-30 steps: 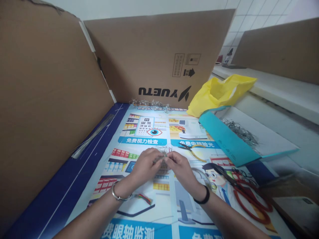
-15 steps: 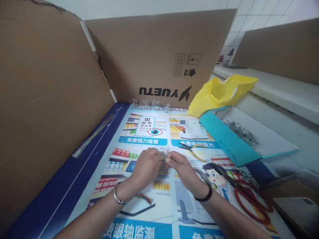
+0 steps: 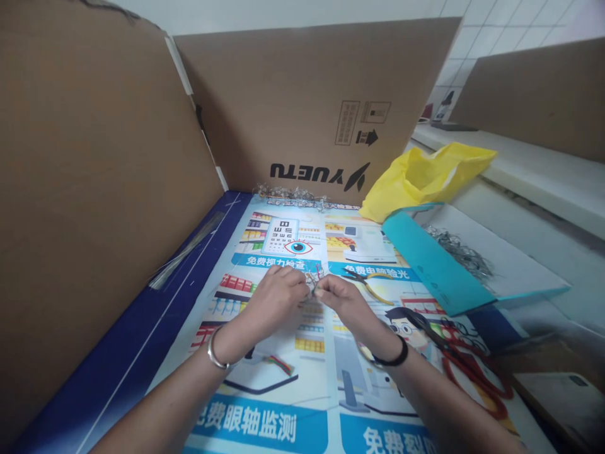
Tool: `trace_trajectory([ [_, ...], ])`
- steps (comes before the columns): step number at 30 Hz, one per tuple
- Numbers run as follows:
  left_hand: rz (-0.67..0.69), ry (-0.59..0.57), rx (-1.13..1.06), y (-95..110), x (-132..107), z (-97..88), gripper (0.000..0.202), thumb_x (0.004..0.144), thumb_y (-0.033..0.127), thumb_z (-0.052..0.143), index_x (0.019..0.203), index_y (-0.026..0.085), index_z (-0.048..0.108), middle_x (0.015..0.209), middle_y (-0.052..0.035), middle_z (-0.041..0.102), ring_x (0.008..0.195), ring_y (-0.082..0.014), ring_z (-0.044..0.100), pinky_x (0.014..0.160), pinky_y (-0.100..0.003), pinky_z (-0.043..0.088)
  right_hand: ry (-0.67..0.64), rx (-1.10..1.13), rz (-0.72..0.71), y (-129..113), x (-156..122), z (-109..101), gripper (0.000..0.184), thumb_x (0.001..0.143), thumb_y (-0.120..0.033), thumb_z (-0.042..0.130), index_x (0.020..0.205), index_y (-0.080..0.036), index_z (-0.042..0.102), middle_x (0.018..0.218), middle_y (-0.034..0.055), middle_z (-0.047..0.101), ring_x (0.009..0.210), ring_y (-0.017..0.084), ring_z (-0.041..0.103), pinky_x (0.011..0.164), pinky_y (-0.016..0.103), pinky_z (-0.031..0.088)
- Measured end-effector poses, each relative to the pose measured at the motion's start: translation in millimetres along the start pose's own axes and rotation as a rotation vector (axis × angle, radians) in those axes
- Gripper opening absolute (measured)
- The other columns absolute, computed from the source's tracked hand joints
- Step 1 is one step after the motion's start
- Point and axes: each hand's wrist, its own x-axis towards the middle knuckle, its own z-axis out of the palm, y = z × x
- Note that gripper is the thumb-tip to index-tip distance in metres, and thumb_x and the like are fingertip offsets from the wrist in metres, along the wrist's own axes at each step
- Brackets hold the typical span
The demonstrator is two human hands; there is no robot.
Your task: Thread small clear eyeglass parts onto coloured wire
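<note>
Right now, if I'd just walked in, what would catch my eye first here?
Probably the bright yellow bag at the far right, behind an open turquoise box holding a heap of thin wire. Next, in the middle, the left hand and right hand, their fingertips at a small wiry tangle.

Poster-topped table point(image 3: 312, 435): wire strands point(image 3: 185, 255) along left side, wire tangle point(image 3: 293, 194) at back, pliers point(image 3: 363, 279) and scissors point(image 3: 444, 344) toward right, coloured strands point(image 3: 282, 365) nearer front

Left grip point(image 3: 280, 297), right grip point(image 3: 347, 304) apparently pinch fine wires point(image 3: 311, 277); pliers point(image 3: 363, 279) near right grip.
</note>
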Motion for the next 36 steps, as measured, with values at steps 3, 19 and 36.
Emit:
trace_trajectory([
  [3,0.024,0.034,-0.021,-6.5,-1.4,-9.7,0.016,0.084,0.012,0.049,0.075,0.019,0.06,0.081,-0.0037,0.061,0.08,-0.0194,0.049,0.072,-0.034,0.03,-0.035,-0.145,-0.054,-11.5,8.9,-0.6,0.015,0.08,-0.027,0.05,0.067,-0.02,0.048,0.066,-0.0034,0.048,0.064,0.012,0.043,0.061,0.024,0.033],
  [19,-0.221,0.199,0.17,-47.1,-8.6,-3.9,0.016,0.081,0.011,0.049,0.074,0.018,0.061,0.075,-0.008,0.058,0.081,-0.0239,0.049,0.076,-0.038,0.031,0.142,-0.318,-0.163,-3.7,33.3,22.5,0.012,0.081,-0.023,0.047,0.085,-0.019,0.058,0.088,0.0024,0.063,0.08,0.015,0.057,0.069,0.026,0.042],
  [36,-0.261,0.3,0.117,-61.4,-16.0,12.1,0.017,0.087,0.017,0.047,0.079,0.018,0.062,0.079,-0.0061,0.06,0.082,-0.0218,0.05,0.075,-0.036,0.032,-0.194,-1.238,-0.175,11.6,-0.3,42.6,0.023,0.087,-0.014,0.044,0.074,-0.015,0.063,0.077,0.0078,0.061,0.079,0.019,0.051,0.07,0.028,0.034],
])
